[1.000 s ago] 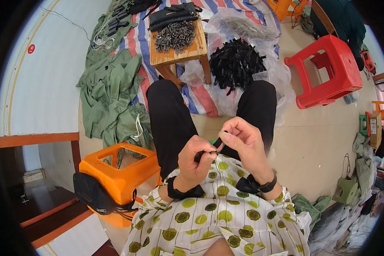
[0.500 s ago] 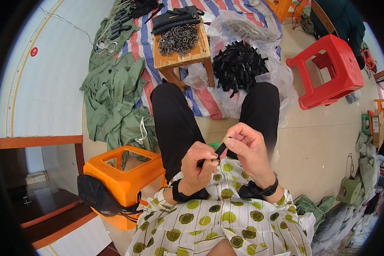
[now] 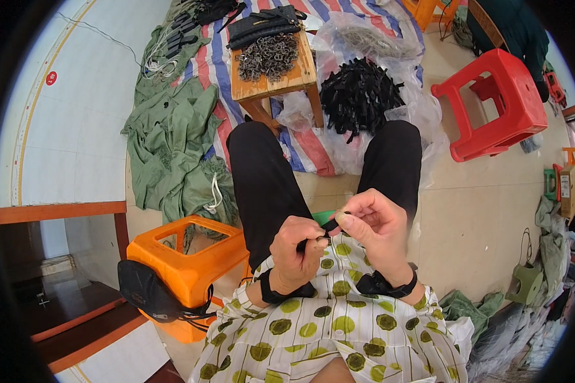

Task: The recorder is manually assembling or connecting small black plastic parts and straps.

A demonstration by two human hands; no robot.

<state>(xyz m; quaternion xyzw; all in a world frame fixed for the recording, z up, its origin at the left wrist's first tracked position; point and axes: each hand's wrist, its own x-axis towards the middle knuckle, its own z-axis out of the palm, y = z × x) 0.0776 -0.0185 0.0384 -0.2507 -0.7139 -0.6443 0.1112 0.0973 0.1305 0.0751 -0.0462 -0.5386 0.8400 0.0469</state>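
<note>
Above my lap, a short black webbing strap (image 3: 331, 225) runs between both hands. My left hand (image 3: 294, 252) is closed, pinching one end of it, and a small metal piece that looks like a buckle (image 3: 326, 239) glints at those fingertips. With thumb and forefinger my right hand (image 3: 380, 233) pinches the strap's other end. How strap and metal piece join is hidden by my fingers. Beyond my knees lies a heap of black straps (image 3: 361, 96) on clear plastic. Several metal buckles (image 3: 268, 57) are piled on a wooden stool (image 3: 248, 89), in front of a black pouch (image 3: 265, 27).
An orange plastic stool (image 3: 191, 271) with a black bag (image 3: 145, 290) stands at my left, near a cabinet (image 3: 61, 212). Green cloth (image 3: 172, 134) lies on the floor. A red stool (image 3: 524, 96) stands far right, near a person (image 3: 517, 29). Something green (image 3: 324, 217) shows between my legs.
My right hand has lowered slightly and shifted a little right. The strap between my hands now lies flatter. Both hands keep their pinch.
</note>
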